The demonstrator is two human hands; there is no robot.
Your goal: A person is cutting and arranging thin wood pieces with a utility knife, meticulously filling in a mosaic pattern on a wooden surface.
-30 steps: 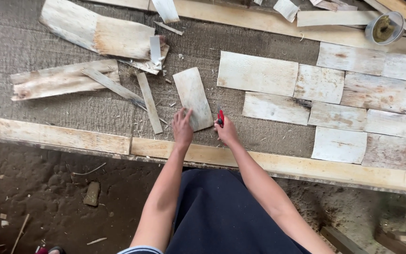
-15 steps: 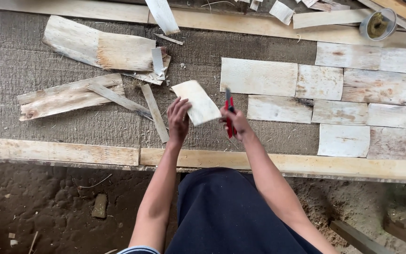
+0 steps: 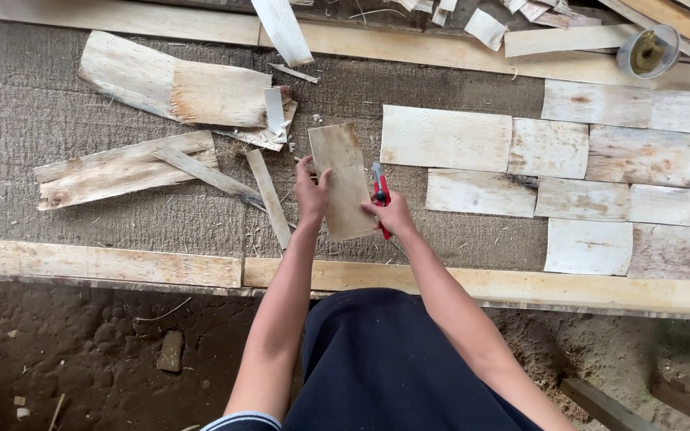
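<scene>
My left hand (image 3: 311,191) grips the left edge of a flat rectangular piece of pale bark-like sheet (image 3: 343,179), holding it above the grey woven mat (image 3: 57,120). My right hand (image 3: 393,214) is closed around a red utility knife (image 3: 380,195) whose blade end lies along the right edge of that sheet. Right of my hands, several similar rectangular sheets (image 3: 549,148) lie side by side in rows on the mat.
Larger rough bark slabs (image 3: 173,88) and thin offcut strips (image 3: 269,195) lie left of my hands. Wooden battens (image 3: 105,262) frame the mat's near and far edges. A tape roll (image 3: 647,52) sits at top right. Bare earth lies below the frame.
The sheet has turned from tilted to upright lengthwise in my left hand. My right hand with the knife has moved up against its right edge.
</scene>
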